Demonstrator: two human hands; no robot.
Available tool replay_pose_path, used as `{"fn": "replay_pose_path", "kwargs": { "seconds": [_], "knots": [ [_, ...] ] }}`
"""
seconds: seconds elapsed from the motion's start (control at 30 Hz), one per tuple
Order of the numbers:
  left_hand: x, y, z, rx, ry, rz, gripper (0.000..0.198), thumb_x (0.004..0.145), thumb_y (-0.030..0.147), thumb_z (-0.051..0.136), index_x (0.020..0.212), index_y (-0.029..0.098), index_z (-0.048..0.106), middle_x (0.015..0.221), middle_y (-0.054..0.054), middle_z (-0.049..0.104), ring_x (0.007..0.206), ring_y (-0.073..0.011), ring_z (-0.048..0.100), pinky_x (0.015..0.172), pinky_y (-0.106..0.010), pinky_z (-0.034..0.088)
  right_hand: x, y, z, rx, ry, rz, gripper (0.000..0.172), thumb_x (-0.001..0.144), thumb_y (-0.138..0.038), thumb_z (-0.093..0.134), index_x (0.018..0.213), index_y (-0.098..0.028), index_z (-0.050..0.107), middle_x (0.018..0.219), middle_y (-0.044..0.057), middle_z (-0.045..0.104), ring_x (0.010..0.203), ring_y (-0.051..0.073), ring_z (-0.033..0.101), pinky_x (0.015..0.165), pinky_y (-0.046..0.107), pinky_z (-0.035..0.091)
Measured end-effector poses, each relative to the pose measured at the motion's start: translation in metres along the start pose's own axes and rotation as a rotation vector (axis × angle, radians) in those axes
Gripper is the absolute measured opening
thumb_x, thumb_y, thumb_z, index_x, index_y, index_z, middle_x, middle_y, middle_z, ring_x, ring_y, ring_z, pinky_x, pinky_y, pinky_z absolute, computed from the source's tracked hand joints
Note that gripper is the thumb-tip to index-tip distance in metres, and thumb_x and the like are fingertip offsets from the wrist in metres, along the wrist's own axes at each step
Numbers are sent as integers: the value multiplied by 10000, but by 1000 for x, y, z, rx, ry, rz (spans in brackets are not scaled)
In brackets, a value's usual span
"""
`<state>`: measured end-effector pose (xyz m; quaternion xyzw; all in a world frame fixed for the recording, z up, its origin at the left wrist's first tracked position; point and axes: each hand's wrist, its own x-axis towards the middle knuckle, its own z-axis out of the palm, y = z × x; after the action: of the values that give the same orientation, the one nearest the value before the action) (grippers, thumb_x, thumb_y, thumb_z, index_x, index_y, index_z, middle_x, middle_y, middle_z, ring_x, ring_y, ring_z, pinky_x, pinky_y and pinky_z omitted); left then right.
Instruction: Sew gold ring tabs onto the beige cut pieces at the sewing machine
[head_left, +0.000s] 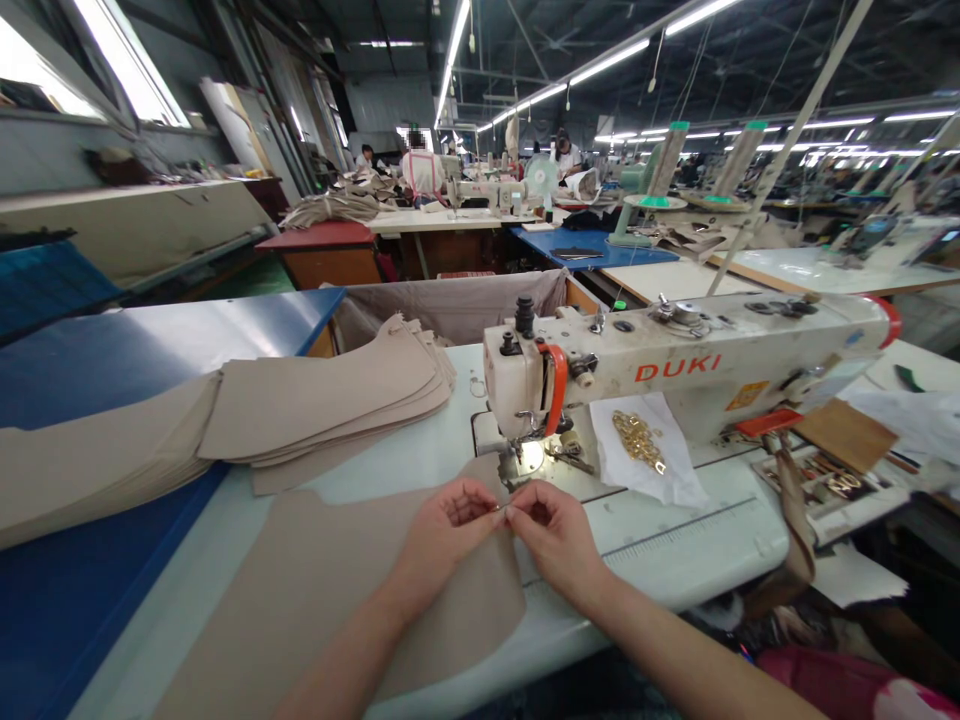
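Observation:
My left hand (pixel 457 525) and my right hand (pixel 553 535) meet in front of the sewing machine (pixel 675 350), their thumbs and fingertips pinched together. Between them is something tiny, perhaps with a glint of metal, too small to make out. Under my left hand and forearm lies a large flat beige panel (pixel 322 570) on the pale machine table; its right edge runs just below the fingertips. Just beyond my hands is the machine's lit needle area (pixel 529 460). Small gold metal pieces (pixel 637 440) lie heaped on a white sheet (pixel 679 470) to the right.
Stacked beige panels (pixel 322 395) lie at the left, with another stack (pixel 105 450) over a blue table (pixel 172 325). A cloth-lined bin (pixel 457 310) stands behind the table. At the right sits a tray of small parts (pixel 832 485). Other people work in the background.

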<state>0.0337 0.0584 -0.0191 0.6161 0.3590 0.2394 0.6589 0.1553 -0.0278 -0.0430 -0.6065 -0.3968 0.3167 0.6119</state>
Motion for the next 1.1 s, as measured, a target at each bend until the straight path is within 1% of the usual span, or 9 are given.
{"fn": "replay_pose_path", "kwargs": {
  "seconds": [0.2, 0.37, 0.5, 0.67, 0.77, 0.87, 0.97, 1.03, 1.1],
  "knots": [
    [-2, -1, 3, 33, 69, 83, 248, 574, 294, 733, 652, 192, 521, 653, 29, 607, 644, -126, 584, 650, -251, 496, 1, -1, -3, 106, -39, 55, 184, 701, -344, 671, 665, -196, 568, 603, -20, 577, 556, 125, 506, 539, 241, 403],
    [-3, -3, 2, 37, 61, 117, 210, 606, 265, 697, 667, 196, 508, 675, 33, 603, 642, -115, 582, 634, -233, 490, 3, -2, -7, 202, -96, 97, 157, 696, -331, 679, 755, -198, 621, 666, -6, 651, 623, 150, 594, 610, 260, 454],
    [-2, -7, 3, 70, 66, 142, 201, 624, 264, 680, 657, 199, 493, 687, 27, 604, 655, -119, 589, 643, -235, 491, 3, -4, -12, -21, -138, 56, 110, 776, -270, 596, 738, -194, 666, 646, -5, 643, 595, 139, 562, 576, 243, 419],
    [-3, -6, 3, 116, 59, 156, 167, 652, 267, 650, 688, 202, 501, 707, 23, 607, 679, -131, 608, 672, -252, 503, 4, -11, -15, -340, -147, -127, 158, 791, -145, 548, 698, -198, 664, 637, -12, 611, 603, 131, 532, 565, 222, 371],
    [-1, 0, -6, 274, -13, 180, 126, 715, 301, 618, 751, 201, 550, 734, 0, 636, 726, -164, 632, 727, -295, 516, 6, -13, -18, -393, -160, -164, 171, 788, -109, 541, 693, -195, 654, 623, -19, 600, 581, 122, 509, 552, 217, 356],
    [5, 1, -18, 578, 24, 305, 204, 799, 347, 549, 931, 200, 598, 959, -65, 677, 954, -229, 626, 914, -393, 471, 10, -12, -23, -339, -161, -69, 168, 765, -92, 551, 659, -191, 637, 578, -32, 579, 551, 115, 501, 531, 210, 352],
    [9, -11, -25, 888, 21, 453, 367, 836, 319, 485, 1170, 181, 552, 1277, -118, 569, 1235, -273, 470, 1070, -467, 337, 18, -11, -26, -275, -158, 80, 171, 720, -61, 556, 618, -188, 610, 541, -45, 560, 520, 110, 523, 508, 199, 368],
    [8, -22, -24, 1017, -31, 474, 439, 862, 307, 440, 1269, 153, 488, 1382, -134, 480, 1310, -273, 387, 1100, -472, 301, 25, -10, -24, -257, -174, 152, 170, 710, -52, 544, 628, -188, 604, 547, -45, 575, 491, 108, 550, 485, 194, 396],
    [3, -30, -21, 1081, -42, 464, 475, 885, 312, 405, 1328, 142, 428, 1413, -140, 443, 1323, -264, 374, 1101, -463, 308, 33, -10, -19, -251, -201, 206, 173, 709, -50, 532, 629, -188, 599, 546, -42, 590, 460, 108, 568, 462, 194, 423]
  ]
}}
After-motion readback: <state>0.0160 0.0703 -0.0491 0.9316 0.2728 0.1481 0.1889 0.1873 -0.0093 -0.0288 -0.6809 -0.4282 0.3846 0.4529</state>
